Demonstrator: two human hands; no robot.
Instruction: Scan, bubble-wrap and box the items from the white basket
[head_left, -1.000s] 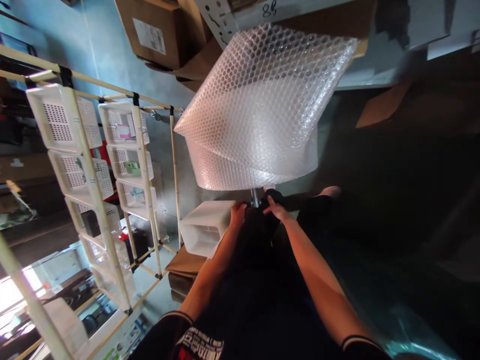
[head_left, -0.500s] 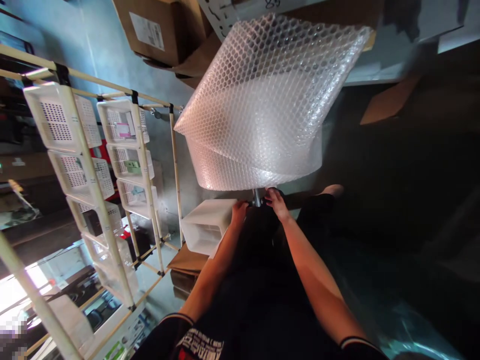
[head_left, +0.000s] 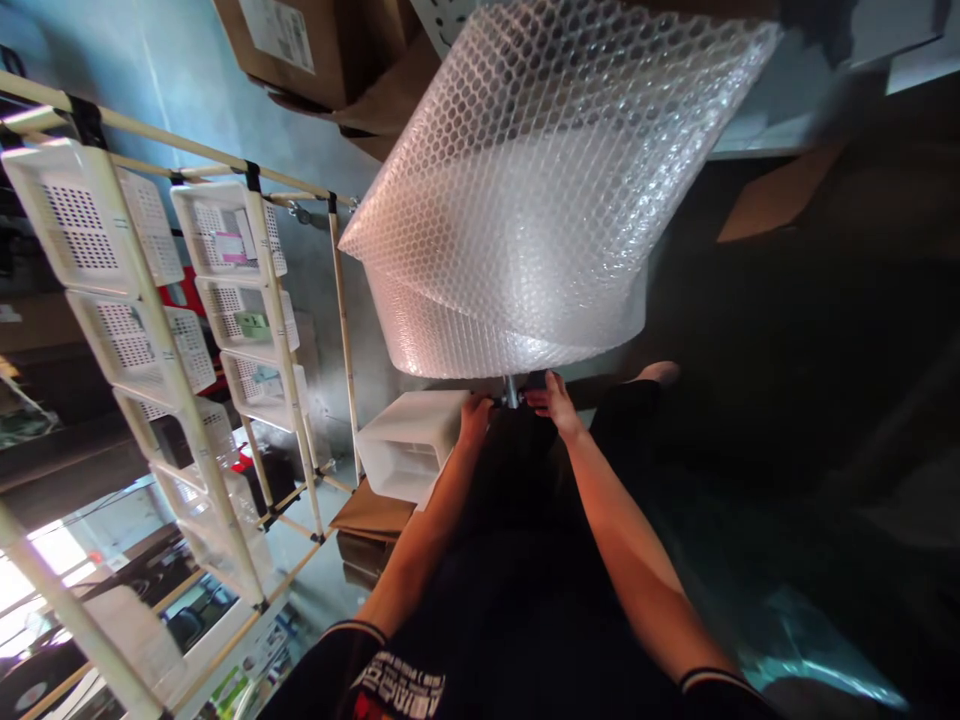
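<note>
A large roll of clear bubble wrap [head_left: 517,270] hangs in front of me, its loose upper flap folded to a point at each side. A short metal rod [head_left: 511,391] sticks out below its lower edge. My left hand [head_left: 475,412] is closed just left of the rod; what lies in its fingers is dark and small. On the rod's other side my right hand [head_left: 555,402] has its fingers bent against a dark piece whose kind I cannot tell. Both hands are below the roll, close to the rod.
A white plastic bin [head_left: 409,445] stands beside my left forearm, above folded brown cardboard [head_left: 371,515]. To the left is a pipe rack [head_left: 341,320] with white perforated baskets [head_left: 232,235]. Cardboard boxes [head_left: 322,60] sit behind the roll. Clear plastic film [head_left: 825,660] lies at lower right.
The view has shifted slightly, so the rack sits further left and the roll looks a little larger and higher. My right fingers have shifted slightly; both hands stay by the rod.
</note>
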